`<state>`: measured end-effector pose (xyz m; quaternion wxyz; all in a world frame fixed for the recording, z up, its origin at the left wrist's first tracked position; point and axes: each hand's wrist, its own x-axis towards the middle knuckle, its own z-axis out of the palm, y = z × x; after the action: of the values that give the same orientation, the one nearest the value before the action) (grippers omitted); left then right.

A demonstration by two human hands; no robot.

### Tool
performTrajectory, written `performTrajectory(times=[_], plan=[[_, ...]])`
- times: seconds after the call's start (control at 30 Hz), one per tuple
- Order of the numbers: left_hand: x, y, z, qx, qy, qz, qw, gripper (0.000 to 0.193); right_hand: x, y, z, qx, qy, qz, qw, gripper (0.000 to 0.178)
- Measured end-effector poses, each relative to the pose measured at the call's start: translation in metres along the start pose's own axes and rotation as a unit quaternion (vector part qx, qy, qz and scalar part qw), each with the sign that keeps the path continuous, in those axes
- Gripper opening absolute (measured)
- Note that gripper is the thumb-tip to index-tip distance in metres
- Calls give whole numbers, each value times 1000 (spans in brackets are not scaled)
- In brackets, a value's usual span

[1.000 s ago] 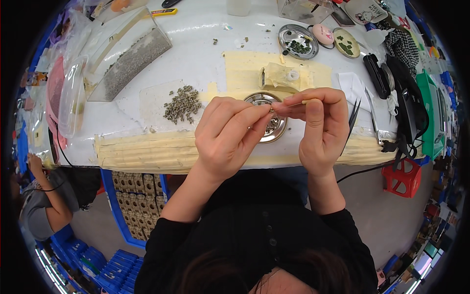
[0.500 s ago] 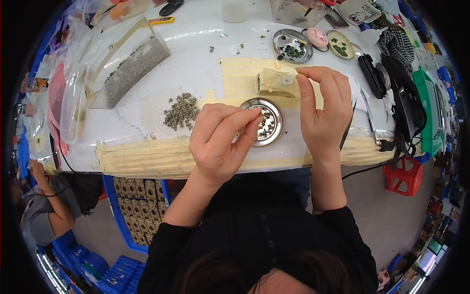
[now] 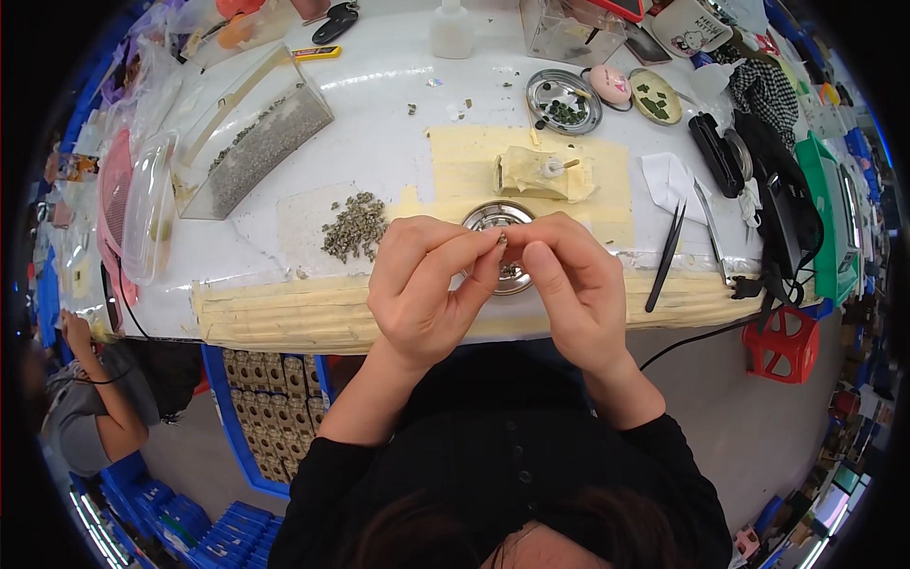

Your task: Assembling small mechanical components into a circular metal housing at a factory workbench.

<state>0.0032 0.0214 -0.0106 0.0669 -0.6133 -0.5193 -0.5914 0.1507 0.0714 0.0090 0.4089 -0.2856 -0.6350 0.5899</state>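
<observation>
Over a round metal dish (image 3: 512, 211), my two hands meet fingertip to fingertip. My left hand (image 3: 427, 284) pinches a tiny greyish-tan piece (image 3: 500, 240) between thumb and forefinger. My right hand (image 3: 580, 294) has its thumb and forefinger drawn in close beside that piece; whatever lies between them is hidden. Small pieces in the dish are mostly covered by the fingers. Just beyond stands a tape-wrapped block (image 3: 517, 174) with a small white holder (image 3: 554, 167) and a thin brown stick (image 3: 571, 164) poking out. A loose pile of similar greyish pieces (image 3: 355, 228) lies left of my hands.
Black tweezers (image 3: 666, 258) and silver tweezers (image 3: 711, 228) lie at right by a white cloth (image 3: 668, 180). A clear box of granules (image 3: 261, 142) sits far left. Dishes with green bits (image 3: 569, 112) are at the back right. A red stool (image 3: 782, 346) stands below the table.
My right hand has left the stick at the taped block and come down and left to my left hand. The white cloth and black tweezers it had partly covered now show fully.
</observation>
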Motion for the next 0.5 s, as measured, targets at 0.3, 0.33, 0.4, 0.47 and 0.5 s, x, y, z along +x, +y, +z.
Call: performTrajectory(times=[0.3,0.33,0.4,0.47,0.5], plan=[[2,4,-2,2,-32,32,999,26,3,8,-11,82,-23,55,995,9],[2,4,-3,-2,-36,31,999,26,4,7,-11,91,-28,61,994,8],[2,4,-3,-7,-41,32,999,27,6,5,-13,94,-32,65,993,7],[2,2,-3,-10,-42,38,998,27,6,4,-15,83,-30,63,994,6],[1,2,-2,-9,-41,39,998,27,6,5,-15,53,-21,42,997,6]])
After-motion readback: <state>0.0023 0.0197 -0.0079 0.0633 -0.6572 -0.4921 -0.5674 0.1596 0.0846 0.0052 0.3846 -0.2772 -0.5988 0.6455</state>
